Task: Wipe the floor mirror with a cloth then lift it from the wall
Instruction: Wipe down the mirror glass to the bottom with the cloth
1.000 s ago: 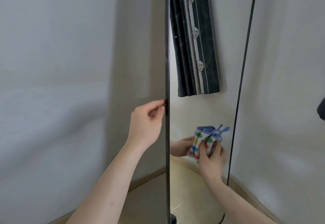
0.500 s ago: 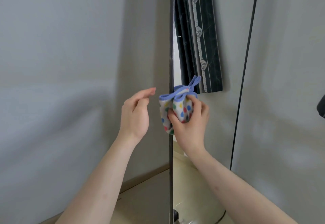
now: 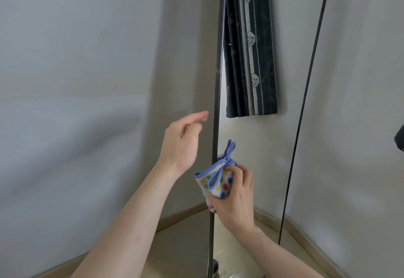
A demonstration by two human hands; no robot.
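My right hand (image 3: 235, 192) bunches a small white cloth with coloured dots and a blue bound edge (image 3: 215, 181), fingers curled round it, pressing it against the thin black left frame edge (image 3: 215, 124) of the tall, narrow floor mirror (image 3: 258, 146). The cloth wraps a little round that edge, low on the glass. My left hand (image 3: 181, 144) hovers just beside the same edge, higher up, fingers loosely spread and holding nothing, not touching the frame as far as I can tell.

The mirror leans in the corner against the pale grey wall (image 3: 76, 81), its foot on the beige floor (image 3: 185, 234). A dark patterned curtain (image 3: 251, 48) shows in its glass.

The cloth is soft and light; it folds to the frame easily. The mirror I judge stiff, fragile and awkward for its height, perhaps top-heavy once tilted free. The glass face looks slick, so I would take hold of the frame's two long sides, one hand on each, around mid-height, and put the cloth down first so both hands grip cleanly.
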